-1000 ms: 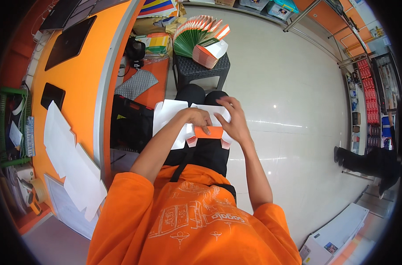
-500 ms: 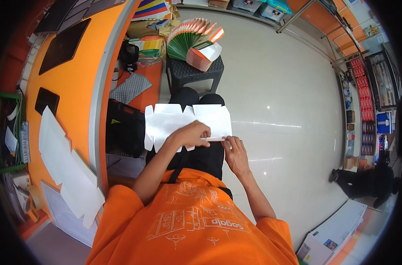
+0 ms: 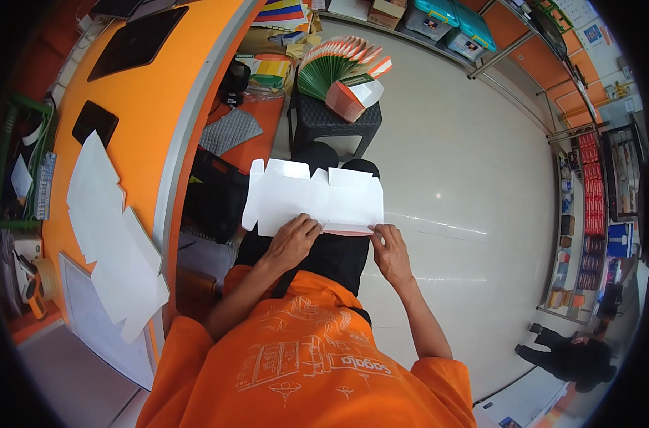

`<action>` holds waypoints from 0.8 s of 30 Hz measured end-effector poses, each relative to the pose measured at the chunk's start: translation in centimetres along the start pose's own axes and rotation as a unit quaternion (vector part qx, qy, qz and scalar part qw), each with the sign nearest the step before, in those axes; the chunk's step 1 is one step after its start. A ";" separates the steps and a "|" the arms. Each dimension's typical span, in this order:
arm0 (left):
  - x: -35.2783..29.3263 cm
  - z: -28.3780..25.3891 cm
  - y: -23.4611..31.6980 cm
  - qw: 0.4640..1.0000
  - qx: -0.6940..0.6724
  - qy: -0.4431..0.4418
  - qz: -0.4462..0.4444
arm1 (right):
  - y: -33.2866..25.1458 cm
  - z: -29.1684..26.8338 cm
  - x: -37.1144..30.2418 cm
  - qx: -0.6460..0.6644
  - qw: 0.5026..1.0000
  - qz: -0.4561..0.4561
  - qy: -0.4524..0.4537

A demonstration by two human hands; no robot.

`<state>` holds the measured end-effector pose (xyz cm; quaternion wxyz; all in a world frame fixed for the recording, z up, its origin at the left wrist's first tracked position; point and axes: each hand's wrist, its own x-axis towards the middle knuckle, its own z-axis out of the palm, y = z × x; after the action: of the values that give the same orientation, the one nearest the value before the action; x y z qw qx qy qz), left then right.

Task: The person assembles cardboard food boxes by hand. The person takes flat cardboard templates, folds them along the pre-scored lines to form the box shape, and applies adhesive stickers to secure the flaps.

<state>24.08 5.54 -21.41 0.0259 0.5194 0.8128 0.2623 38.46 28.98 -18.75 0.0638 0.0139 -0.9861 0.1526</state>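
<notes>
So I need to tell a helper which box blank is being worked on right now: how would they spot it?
Start at the curved orange counter; more white blanks lie flat there. Just to its right, the person sits in front of a black stool. The one you want is the unfolded white carton blank spread across their lap, its near edge pinched by the left hand and right hand.

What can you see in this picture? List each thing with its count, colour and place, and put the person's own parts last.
Flat box blank: one, white, spread across the person's lap.
Folded cartons: a fanned stack, green and orange, on the stool.
Stool: one, black, ahead of the knees.
Counter: one, orange, curved, on the left.
Loose blanks: several, white, on the counter.
Tape dispenser: one, orange, far left.
Floor: pale, glossy, on the right.
Left hand: fingers pressing the blank's near edge.
Right hand: fingers at the blank's near right corner.
</notes>
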 end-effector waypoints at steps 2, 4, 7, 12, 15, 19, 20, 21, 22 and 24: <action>0.1 -0.2 -0.7 0.999 -0.050 0.000 0.008 | -0.1 -0.6 0.4 0.039 0.999 0.019 -0.020; 0.2 -0.6 -1.3 0.996 -0.083 -0.023 -0.007 | 0.0 -1.0 0.6 0.138 0.987 0.033 -0.070; 1.1 -1.6 -1.9 0.986 -0.143 -0.080 -0.044 | 1.1 -0.9 1.6 0.180 0.979 0.014 -0.092; 4.8 -2.1 -4.4 0.955 -0.177 -0.209 -0.113 | 4.0 -0.4 4.5 0.309 0.929 0.063 -0.192; 8.4 -2.6 -5.6 0.896 -0.149 -0.389 -0.150 | 5.4 -0.2 6.8 0.298 0.877 0.154 -0.345; 10.5 -1.4 -6.8 0.880 -0.096 -0.451 -0.117 | 5.9 0.2 9.8 0.263 0.848 0.169 -0.427; 10.9 -0.7 -7.2 0.862 -0.099 -0.480 -0.132 | 6.2 0.4 10.2 0.265 0.850 0.170 -0.423; 11.1 -0.1 -7.7 0.843 -0.101 -0.508 -0.146 | 6.4 0.7 10.6 0.281 0.829 0.186 -0.446; 11.4 0.0 -7.7 0.843 -0.097 -0.509 -0.143 | 6.6 0.8 10.8 0.298 0.806 0.204 -0.469; 11.4 0.1 -7.6 0.837 -0.098 -0.526 -0.120 | 6.7 0.8 10.2 0.314 0.811 0.202 -0.451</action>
<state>12.57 12.90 -22.36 0.5314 0.4722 0.7029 0.0232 27.96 35.02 -20.17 -0.4286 -0.0987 -0.7831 0.4398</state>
